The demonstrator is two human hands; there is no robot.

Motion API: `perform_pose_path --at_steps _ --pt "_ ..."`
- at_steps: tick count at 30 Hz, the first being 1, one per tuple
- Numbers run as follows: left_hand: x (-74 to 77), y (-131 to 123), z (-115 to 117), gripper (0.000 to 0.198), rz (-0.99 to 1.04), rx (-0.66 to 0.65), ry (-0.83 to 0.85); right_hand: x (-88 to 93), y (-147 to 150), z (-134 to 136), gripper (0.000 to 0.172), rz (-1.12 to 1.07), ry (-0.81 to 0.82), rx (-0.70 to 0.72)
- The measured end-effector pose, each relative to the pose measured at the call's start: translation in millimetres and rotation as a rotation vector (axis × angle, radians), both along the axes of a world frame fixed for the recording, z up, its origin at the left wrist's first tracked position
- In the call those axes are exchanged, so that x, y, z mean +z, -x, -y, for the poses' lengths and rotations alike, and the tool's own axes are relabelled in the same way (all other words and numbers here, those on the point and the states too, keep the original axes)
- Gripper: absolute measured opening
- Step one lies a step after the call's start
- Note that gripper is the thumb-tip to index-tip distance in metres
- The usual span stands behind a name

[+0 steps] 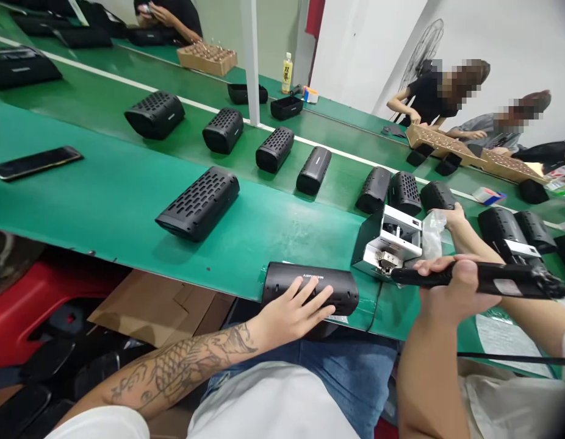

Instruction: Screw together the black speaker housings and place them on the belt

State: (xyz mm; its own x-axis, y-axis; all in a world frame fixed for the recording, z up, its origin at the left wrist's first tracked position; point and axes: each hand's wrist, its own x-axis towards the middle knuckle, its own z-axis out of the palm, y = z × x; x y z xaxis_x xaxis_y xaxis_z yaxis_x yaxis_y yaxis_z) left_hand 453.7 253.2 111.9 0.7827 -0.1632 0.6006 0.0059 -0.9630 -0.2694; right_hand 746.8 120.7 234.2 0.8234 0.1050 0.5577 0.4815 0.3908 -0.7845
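A black speaker-like casing [276, 280] with white lettering lies at the front edge of the green table. My left hand [294, 311] rests flat on it, fingers spread. My right hand [454, 286] is wrapped round a black electric screwdriver [488, 279], held almost level. The screwdriver's tip points left and meets the front of a small white and black screw feeder [387, 241]; whether a screw is on the tip I cannot tell. Another black casing [197, 204] with a slotted grille lies on the table, left of the feeder.
Several black casings [313, 171] stand along the green belt [186, 137]. A co-worker's hand [454, 216] touches one casing at right. A phone [38, 163] lies at left. A white post [252, 61] rises behind the belt. Co-workers sit across by cardboard trays [447, 146].
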Motion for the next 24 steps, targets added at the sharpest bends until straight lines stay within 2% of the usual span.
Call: perform_pose_path --at_steps 4,8,10,12,15,17,19,21,24 --pt "-0.2 16 16 0.044 -0.034 -0.037 0.101 0.6 -7 19 0.044 0.014 -0.063 0.092" --pt "3.5 17 10 0.071 -0.172 0.115 0.14 -5.5 -9 33 0.045 0.002 -0.113 0.179" --pt "15.7 8 -3 0.086 -0.284 0.138 0.14 -4.9 -4 37 0.042 -0.022 -0.124 0.221" --pt "37.1 -8 -21 0.097 -0.473 0.101 0.188 -0.7 5 38 0.042 -0.051 -0.147 0.235" --pt "74.0 -36 -54 0.11 -0.83 0.031 0.433 9.3 15 41 0.042 -0.088 -0.19 0.275" --pt "91.2 -52 -74 0.11 -0.971 0.001 0.568 14.8 19 44 0.037 -0.086 -0.173 0.363" --pt "99.2 -63 -88 0.106 -1.042 -0.001 0.665 17.6 20 49 0.032 -0.059 -0.137 0.427" --pt "100.6 -68 -97 0.105 -1.076 0.031 0.735 17.5 22 51 0.03 -0.027 -0.082 0.468" --pt "96.1 -66 -99 0.103 -1.032 0.058 0.778 14.7 28 50 0.036 0.026 0.023 0.381"
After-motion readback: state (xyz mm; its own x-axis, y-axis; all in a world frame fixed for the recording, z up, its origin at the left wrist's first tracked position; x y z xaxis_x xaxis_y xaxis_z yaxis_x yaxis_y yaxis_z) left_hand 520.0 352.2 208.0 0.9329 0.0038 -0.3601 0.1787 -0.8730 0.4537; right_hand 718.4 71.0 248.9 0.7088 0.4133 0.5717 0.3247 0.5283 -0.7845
